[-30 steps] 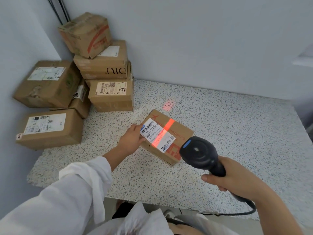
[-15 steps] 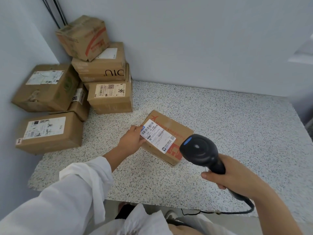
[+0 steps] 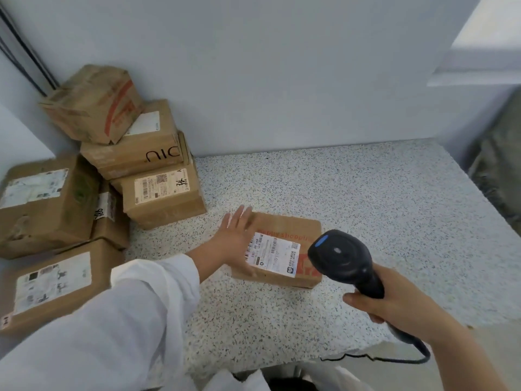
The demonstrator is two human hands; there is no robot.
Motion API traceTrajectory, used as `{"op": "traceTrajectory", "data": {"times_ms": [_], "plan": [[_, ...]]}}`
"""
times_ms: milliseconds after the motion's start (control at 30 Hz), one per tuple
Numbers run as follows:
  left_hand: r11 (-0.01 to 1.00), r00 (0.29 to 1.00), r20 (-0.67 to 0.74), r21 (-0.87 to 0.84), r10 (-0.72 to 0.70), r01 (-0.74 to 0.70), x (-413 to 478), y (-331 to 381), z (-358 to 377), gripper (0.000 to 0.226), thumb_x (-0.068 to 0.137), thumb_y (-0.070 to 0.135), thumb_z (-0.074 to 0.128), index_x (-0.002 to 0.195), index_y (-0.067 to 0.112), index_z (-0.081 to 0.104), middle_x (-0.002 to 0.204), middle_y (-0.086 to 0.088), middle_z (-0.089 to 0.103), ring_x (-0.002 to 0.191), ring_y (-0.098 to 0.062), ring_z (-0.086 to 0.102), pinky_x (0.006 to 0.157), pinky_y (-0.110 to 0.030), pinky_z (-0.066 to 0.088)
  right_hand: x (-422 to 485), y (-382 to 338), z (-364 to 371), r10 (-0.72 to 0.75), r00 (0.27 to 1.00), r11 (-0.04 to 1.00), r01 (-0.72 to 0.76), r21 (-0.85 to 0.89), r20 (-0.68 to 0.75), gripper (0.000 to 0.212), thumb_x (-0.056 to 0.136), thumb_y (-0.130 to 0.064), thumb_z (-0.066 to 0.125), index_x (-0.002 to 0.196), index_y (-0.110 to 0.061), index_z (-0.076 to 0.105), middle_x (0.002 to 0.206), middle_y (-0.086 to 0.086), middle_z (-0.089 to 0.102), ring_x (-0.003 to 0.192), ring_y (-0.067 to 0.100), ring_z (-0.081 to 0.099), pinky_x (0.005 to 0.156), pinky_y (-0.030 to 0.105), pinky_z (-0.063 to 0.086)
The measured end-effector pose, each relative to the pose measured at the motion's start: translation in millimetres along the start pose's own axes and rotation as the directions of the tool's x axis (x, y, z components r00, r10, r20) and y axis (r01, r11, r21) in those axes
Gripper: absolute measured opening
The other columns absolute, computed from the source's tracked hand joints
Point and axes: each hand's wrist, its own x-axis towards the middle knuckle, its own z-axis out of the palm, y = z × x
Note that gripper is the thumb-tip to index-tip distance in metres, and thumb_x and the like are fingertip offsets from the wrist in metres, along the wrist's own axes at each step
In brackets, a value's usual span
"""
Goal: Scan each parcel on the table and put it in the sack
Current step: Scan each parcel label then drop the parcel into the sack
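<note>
The speckled table fills the middle and right of the frame, and against the wall at the left a pile of brown parcels waits, some of them stacked up in the corner. One parcel lies flat and alone on the table near the centre of the frame, apart from the pile. The left hand comes out of a white sleeve and rests on the left end of this parcel, with the fingers straight and a little spread. The thumb seems to reach along the near edge, so I think it is steadying the box or getting ready to take it. The right hand, lower right, has its fingers curled firmly round the handle of a black scanner, whose head points toward the white label on top of the parcel. No red light falls on the label. I judge that the scanning of this parcel is the step in hand, perhaps just finished. The next move, I think, asks the left hand to close on the box and lift it to the sack. A grey crumpled shape at the right edge may be the sack, but I cannot tell.
</note>
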Motion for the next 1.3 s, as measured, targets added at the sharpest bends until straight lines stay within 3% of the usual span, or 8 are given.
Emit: {"op": "traceTrajectory", "data": {"times_ms": [100, 333, 600, 733, 833, 933, 1133, 1300], "plan": [[0.990, 0.991, 0.114, 0.112, 0.076, -0.089, 15.7, -7.6, -4.4, 0.145, 0.059, 0.065, 0.075, 0.142, 0.013, -0.031, 0.148, -0.017, -0.037, 0.135, -0.036, -0.036, 0.107, -0.051, -0.020, -9.2, -5.5, 15.7, 0.052, 0.996, 0.996, -0.047, 0.070, -0.069, 0.021, 0.080, -0.018, 0.072, 0.073, -0.022, 0.052, 0.045, -0.014, 0.054, 0.042, 0.001, 0.049, 0.048, 0.013, 0.042], [0.980, 0.963, 0.183, -0.007, 0.199, -0.201, 27.2, -6.7, -0.8, 0.150, 0.052, 0.058, 0.084, 0.143, 0.025, -0.031, 0.146, -0.021, -0.037, 0.134, -0.038, -0.036, 0.113, -0.059, -0.004, -37.4, -13.9, 58.9, 0.168, 0.953, 0.977, -0.128, 0.168, -0.254, 0.023, 0.079, -0.016, 0.073, 0.072, -0.024, 0.052, 0.044, -0.015, 0.054, 0.041, -0.002, 0.049, 0.045, 0.010, 0.041], [0.979, 0.981, -0.002, -0.074, 0.193, -0.192, 8.0, 0.5, 8.5, 0.137, 0.057, 0.057, 0.081, 0.148, 0.019, -0.013, 0.150, -0.025, -0.025, 0.137, -0.043, -0.027, 0.110, -0.052, 0.026, -74.8, -16.6, 74.0, 0.180, 0.903, 0.970, -0.097, 0.223, -0.389, 0.026, 0.079, -0.018, 0.072, 0.073, -0.029, 0.050, 0.058, -0.009, 0.051, 0.046, -0.001, 0.052, 0.050, 0.016, 0.045], [0.978, 0.975, -0.152, -0.111, 0.161, -0.179, -3.7, 22.9, -13.3, 0.134, 0.054, 0.060, 0.081, 0.148, 0.018, -0.004, 0.152, -0.022, -0.023, 0.139, -0.039, -0.025, 0.106, -0.051, 0.034, -97.0, -7.0, 58.1, 0.181, 0.860, 0.964, -0.061, 0.257, -0.476, 0.026, 0.081, -0.020, 0.071, 0.077, -0.035, 0.050, 0.056, -0.014, 0.052, 0.047, -0.002, 0.053, 0.054, 0.018, 0.046], [0.974, 0.960, -0.233, -0.124, 0.158, -0.190, -11.9, 51.4, -41.0, 0.132, 0.052, 0.062, 0.080, 0.146, 0.017, 0.000, 0.152, -0.020, -0.020, 0.140, -0.037, -0.024, 0.106, -0.052, 0.034, -116.6, 7.9, 44.5, 0.170, 0.832, 0.962, -0.023, 0.274, -0.527, 0.029, 0.082, -0.020, 0.070, 0.076, -0.038, 0.048, 0.054, -0.027, 0.055, 0.049, -0.006, 0.054, 0.052, 0.014, 0.044], [0.964, 0.933, -0.329, -0.169, 0.143, -0.207, -16.4, 95.3, -70.5, 0.130, 0.045, 0.064, 0.082, 0.141, 0.020, 0.005, 0.151, -0.018, -0.006, 0.142, -0.036, -0.012, 0.101, -0.053, 0.041, -143.7, 27.1, 27.4, 0.153, 0.796, 0.963, 0.013, 0.268, -0.586, 0.031, 0.082, -0.020, 0.070, 0.074, -0.038, 0.047, 0.053, -0.028, 0.055, 0.049, -0.006, 0.054, 0.051, 0.012, 0.044], [0.923, 0.867, -0.486, -0.269, 0.115, -0.273, -26.6, 221.4, -135.9, 0.126, 0.046, 0.060, 0.084, 0.141, 0.018, 0.013, 0.144, -0.015, 0.003, 0.139, -0.033, -0.004, 0.103, -0.053, 0.036, -219.9, 75.3, -49.4, 0.111, 0.695, 0.983, 0.031, 0.183, -0.710, 0.023, 0.081, -0.023, 0.071, 0.085, -0.036, 0.052, 0.060, -0.013, 0.059, 0.052, 0.000, 0.057, 0.055, 0.019, 0.050], [0.873, 0.773, -0.618, -0.287, 0.146, -0.394, -31.9, 329.6, -170.5, 0.126, 0.043, 0.062, 0.083, 0.138, 0.021, 0.012, 0.144, -0.013, 0.003, 0.138, -0.029, -0.004, 0.100, -0.051, 0.039, -278.4, 118.1, -119.1, 0.047, 0.635, 0.989, 0.081, 0.126, -0.771, 0.021, 0.081, -0.022, 0.070, 0.085, -0.034, 0.053, 0.058, -0.024, 0.058, 0.050, -0.002, 0.055, 0.054, 0.017, 0.046]]}}
